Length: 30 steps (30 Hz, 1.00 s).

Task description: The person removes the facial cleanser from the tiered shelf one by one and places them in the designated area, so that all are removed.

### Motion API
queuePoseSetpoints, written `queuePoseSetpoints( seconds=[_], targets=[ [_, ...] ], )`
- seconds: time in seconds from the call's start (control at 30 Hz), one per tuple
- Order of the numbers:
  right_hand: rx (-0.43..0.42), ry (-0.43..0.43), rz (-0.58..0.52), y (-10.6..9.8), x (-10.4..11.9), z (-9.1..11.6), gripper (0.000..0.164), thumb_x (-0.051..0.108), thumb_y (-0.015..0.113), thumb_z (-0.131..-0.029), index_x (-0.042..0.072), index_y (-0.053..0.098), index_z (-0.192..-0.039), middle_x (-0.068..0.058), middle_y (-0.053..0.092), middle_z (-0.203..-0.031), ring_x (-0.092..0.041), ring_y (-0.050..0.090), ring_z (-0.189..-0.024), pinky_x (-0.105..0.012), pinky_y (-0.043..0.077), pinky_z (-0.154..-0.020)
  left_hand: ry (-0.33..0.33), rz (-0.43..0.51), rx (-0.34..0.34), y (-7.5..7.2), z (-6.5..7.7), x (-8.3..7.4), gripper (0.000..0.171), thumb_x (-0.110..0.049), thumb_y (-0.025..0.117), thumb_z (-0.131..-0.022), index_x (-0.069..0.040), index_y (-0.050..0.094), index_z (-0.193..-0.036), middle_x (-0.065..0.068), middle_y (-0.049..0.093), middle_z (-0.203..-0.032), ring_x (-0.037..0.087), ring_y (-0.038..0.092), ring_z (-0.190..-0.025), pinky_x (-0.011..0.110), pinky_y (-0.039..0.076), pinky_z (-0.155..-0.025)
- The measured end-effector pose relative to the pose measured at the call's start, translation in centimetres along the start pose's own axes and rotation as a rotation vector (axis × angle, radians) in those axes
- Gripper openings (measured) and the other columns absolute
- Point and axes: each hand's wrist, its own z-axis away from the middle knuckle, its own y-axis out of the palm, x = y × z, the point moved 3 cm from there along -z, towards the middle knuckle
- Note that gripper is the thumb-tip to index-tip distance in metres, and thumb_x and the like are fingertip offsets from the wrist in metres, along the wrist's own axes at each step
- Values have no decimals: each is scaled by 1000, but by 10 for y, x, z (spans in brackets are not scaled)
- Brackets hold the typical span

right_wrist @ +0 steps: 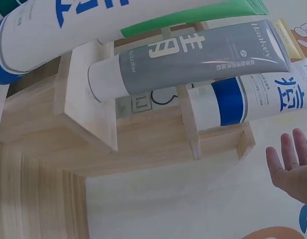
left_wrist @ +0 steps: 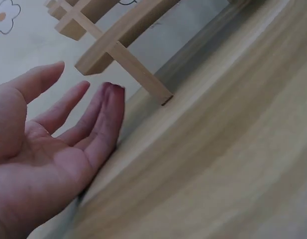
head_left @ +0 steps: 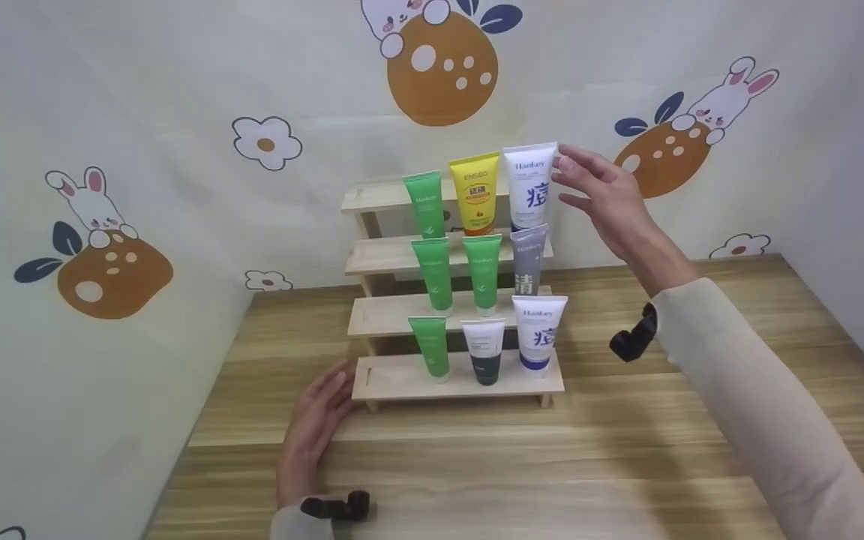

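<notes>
A stepped wooden rack [head_left: 394, 382] holds rows of squeeze tubes standing on their caps. My right hand [head_left: 603, 191] is beside the upper end of a white tube with blue lettering [head_left: 529, 184] in the back row. In the right wrist view, the right fingers [right_wrist: 288, 152] are spread, with a gap between them and that tube [right_wrist: 267, 97]. My left hand [head_left: 319, 412] lies on the table at the rack's left front corner. Its fingers are loosely bent and hold nothing in the left wrist view, with the fingertips [left_wrist: 113, 89] close to the rack's lowest step [left_wrist: 93, 62].
Left of the white tube stand a yellow tube [head_left: 475, 191] and a green tube [head_left: 424, 202]. Lower rows hold more green tubes, a grey tube [head_left: 528, 262], a white-and-dark tube [head_left: 484, 349] and another white-and-blue tube [head_left: 538, 330]. A patterned cloth wall [head_left: 312, 217] rises behind the wooden table [head_left: 477, 465].
</notes>
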Motion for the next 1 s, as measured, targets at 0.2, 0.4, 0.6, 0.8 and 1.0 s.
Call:
queuePoseSetpoints(
  seconds=[0.2,0.4,0.6,0.8,1.0],
  targets=[
    [-22,-26,12,5,3,-6,66,46,69,-91,19,48,-148,-5,49,-150,-24,51,-136,-43,41,-120,44,73,-37,1,1,6,58,-12,62,-99,7,38,-148,2,68,-118,12,68,-107,29,58,-97],
    [-25,-5,30,14,3,-10,61,41,71,-90,19,53,-144,-5,55,-145,-21,53,-134,-42,42,-119,63,17,-43,0,5,6,57,-9,63,-97,8,41,-147,3,64,-124,8,67,-106,28,58,-97],
    [-51,28,66,23,7,-12,52,37,71,-92,17,59,-138,-6,61,-135,-20,58,-124,-37,43,-118,79,-14,17,1,4,5,56,-4,62,-97,10,40,-147,3,64,-126,8,68,-104,28,58,-96],
    [-74,31,87,24,9,-11,53,38,74,-88,18,61,-135,-4,63,-132,-20,61,-120,-35,46,-115,67,-19,19,1,5,5,57,-5,63,-96,10,40,-147,8,60,-133,11,69,-97,27,61,-88],
    [-98,25,98,22,9,-11,51,35,75,-88,16,62,-133,-5,63,-130,-21,62,-119,-38,46,-115,55,-11,20,2,6,6,56,-6,63,-97,10,41,-146,18,50,-146,12,70,-97,27,61,-88]
  ],
)
